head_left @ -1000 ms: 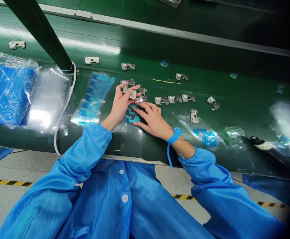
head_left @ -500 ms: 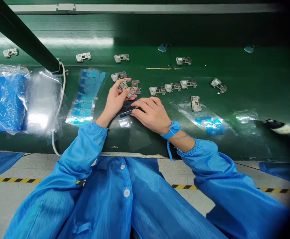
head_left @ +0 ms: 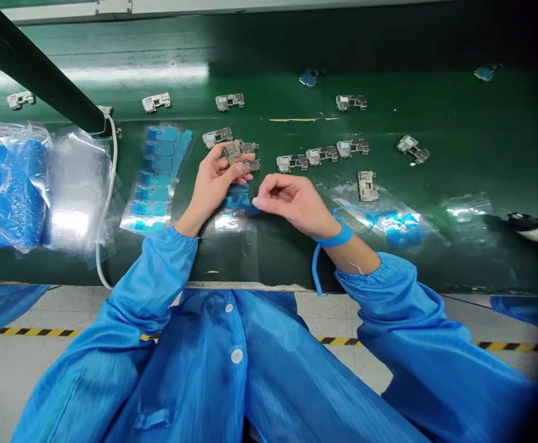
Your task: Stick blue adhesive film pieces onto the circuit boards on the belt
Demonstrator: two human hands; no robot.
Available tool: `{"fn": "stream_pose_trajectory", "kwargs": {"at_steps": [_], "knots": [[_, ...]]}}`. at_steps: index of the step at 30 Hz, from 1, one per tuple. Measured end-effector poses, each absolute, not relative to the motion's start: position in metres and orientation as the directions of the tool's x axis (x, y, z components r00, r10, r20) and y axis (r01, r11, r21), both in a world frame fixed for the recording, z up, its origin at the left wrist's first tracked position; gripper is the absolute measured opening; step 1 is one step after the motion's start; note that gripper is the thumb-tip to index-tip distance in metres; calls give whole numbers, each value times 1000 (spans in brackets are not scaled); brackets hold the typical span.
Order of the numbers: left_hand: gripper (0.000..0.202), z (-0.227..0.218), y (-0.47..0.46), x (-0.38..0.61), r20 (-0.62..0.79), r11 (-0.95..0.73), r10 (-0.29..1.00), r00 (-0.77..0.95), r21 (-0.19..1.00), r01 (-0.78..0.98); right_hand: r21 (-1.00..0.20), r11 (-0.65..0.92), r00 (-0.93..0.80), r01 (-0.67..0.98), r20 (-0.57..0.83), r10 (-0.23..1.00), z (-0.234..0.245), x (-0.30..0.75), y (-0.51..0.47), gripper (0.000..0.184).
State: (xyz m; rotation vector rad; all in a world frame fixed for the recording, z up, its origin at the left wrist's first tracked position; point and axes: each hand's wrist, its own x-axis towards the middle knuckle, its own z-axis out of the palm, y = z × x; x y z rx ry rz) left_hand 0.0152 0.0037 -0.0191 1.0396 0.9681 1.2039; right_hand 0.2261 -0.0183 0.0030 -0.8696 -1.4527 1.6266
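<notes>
well, clear bag (head_left: 77, 184) of blue film sheets (head_left: 10, 191); left grip (head_left: 213, 184) pinching a circuit board (head_left: 236, 151), right grip (head_left: 292, 203) pinching blue film (head_left: 250, 209)

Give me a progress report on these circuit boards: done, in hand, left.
Done: hard to confirm; the circuit boards in a row on the green belt show no blue film I can make out. In hand: the left hand holds a board, the right hand pinches a small blue film piece. Left: the clear sheet of blue film pieces still carries many, and a plastic bag of blue sheets lies beside it.
</notes>
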Motion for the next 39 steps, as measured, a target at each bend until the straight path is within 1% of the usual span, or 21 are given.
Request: {"fn": "stream_pose_trajectory", "kwargs": {"at_steps": [1,3,5,9,10,14,16,18,20,23,26,29,31,32,34,36,39], "knots": [[55,-17,3,15,-48,78,991,126,966,-247,-991,-9,-375,-135,43,926,0,227,-16,40],[62,-13,2,16,-92,132,982,162,957,-257,-986,54,-242,-157,92,966,-5,231,-11,44],[64,-12,0,17,-123,177,970,210,949,-261,-988,74,-205,-134,100,974,-9,234,-7,46],[74,-11,-4,19,-118,190,946,302,957,-219,-989,126,-201,-77,139,970,-8,238,-6,44],[72,-11,-5,20,-117,191,939,323,959,-209,-987,145,-192,-65,155,969,-7,238,-6,43],[47,-7,-10,21,-107,183,929,353,965,-189,-982,185,-162,-31,188,969,-9,236,-7,43],[45,-6,-12,22,-94,156,935,341,975,-160,-978,209,-162,-9,208,965,-11,235,-7,43],[47,-5,-13,22,-90,138,940,328,982,-125,-961,270,-155,54,259,953,-13,236,-7,42],[48,-4,-13,22,-92,131,942,324,986,-99,-916,368,-137,158,348,927,-12,239,-7,37],[49,-4,-13,23,-88,123,940,331,989,-86,-815,497,-151,297,474,867,-8,243,-6,31],[51,-3,-13,24,-83,120,939,335,988,-93,-745,560,-218,361,517,828,-4,247,-5,31],[49,-3,-13,25,-82,117,942,324,989,-88,-719,578,-253,385,520,816,-3,250,-3,35],[45,-4,-13,24,-93,128,946,310,987,-94,-747,549,-216,375,506,835,-5,250,-3,37],[46,-5,-12,24,-102,140,946,307,985,-103,-781,518,-189,350,483,855,-6,249,-3,38],[47,-6,-12,24,-124,171,943,309,976,-131,-866,426,-173,260,393,903,-7,247,-4,43],[43,-7,-11,24,-148,206,936,319,966,-154,-933,322,-229,163,281,932,-9,244,-5,51],[43,-5,-13,25,-166,227,931,326,961,-160,-971,211,-327,111,165,930,-10,240,-9,57]]}}
